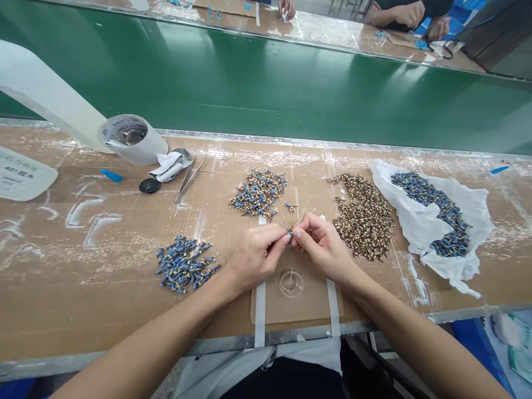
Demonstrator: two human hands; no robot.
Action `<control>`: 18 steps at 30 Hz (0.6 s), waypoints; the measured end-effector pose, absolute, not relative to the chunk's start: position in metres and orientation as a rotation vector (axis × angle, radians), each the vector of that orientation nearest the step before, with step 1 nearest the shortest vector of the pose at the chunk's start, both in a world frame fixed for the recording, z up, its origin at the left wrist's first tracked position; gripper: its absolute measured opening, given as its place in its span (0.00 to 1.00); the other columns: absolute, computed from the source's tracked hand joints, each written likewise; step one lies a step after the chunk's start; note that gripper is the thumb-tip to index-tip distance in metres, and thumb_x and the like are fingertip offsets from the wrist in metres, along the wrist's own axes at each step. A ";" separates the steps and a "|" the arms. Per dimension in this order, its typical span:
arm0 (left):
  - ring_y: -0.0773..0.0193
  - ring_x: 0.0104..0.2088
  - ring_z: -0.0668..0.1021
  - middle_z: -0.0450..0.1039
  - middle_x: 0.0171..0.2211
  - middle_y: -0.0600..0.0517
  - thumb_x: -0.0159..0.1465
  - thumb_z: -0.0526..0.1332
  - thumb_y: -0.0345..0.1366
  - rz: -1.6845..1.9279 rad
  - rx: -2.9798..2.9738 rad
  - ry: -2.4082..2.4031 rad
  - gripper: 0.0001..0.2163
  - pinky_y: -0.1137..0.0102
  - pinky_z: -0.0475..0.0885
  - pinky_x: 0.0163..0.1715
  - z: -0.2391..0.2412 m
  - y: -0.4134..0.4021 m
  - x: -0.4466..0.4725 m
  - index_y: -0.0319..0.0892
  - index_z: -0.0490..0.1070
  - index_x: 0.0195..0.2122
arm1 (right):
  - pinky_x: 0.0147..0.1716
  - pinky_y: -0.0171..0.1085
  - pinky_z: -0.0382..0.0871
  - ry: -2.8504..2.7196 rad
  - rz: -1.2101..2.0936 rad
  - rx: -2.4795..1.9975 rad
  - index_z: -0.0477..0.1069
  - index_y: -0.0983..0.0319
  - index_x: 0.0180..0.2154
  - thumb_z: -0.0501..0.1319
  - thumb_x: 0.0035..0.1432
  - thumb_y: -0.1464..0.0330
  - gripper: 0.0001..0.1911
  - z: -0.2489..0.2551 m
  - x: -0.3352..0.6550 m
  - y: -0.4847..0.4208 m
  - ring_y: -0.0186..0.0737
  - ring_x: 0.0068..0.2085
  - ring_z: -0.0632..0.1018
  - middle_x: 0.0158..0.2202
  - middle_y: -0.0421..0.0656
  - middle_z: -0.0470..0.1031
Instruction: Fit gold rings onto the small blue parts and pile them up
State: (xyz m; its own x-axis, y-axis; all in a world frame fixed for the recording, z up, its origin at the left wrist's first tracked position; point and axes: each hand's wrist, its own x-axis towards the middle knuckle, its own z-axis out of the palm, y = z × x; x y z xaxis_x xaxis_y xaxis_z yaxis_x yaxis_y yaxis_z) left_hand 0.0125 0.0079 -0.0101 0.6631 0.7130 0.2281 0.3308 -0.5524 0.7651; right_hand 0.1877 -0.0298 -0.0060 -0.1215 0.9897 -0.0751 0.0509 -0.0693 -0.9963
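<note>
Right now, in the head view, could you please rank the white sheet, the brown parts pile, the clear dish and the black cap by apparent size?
Largest to smallest:
1. White sheet
2. Brown parts pile
3. Clear dish
4. Black cap

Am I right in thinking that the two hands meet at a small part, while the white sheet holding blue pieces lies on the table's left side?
Not quite: in the head view, the white sheet holding blue pieces lies on the table's right side, past the brown pile. The left hand and right hand do meet at a small part.
</note>
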 end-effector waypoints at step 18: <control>0.68 0.28 0.67 0.64 0.25 0.54 0.69 0.52 0.30 0.631 2.116 0.805 0.12 0.72 0.59 0.30 -0.007 0.010 0.013 0.39 0.65 0.27 | 0.28 0.33 0.64 -1.229 1.514 -1.148 0.62 0.61 0.32 0.58 0.65 0.58 0.14 -0.006 0.189 -0.027 0.32 0.27 0.70 0.25 0.38 0.70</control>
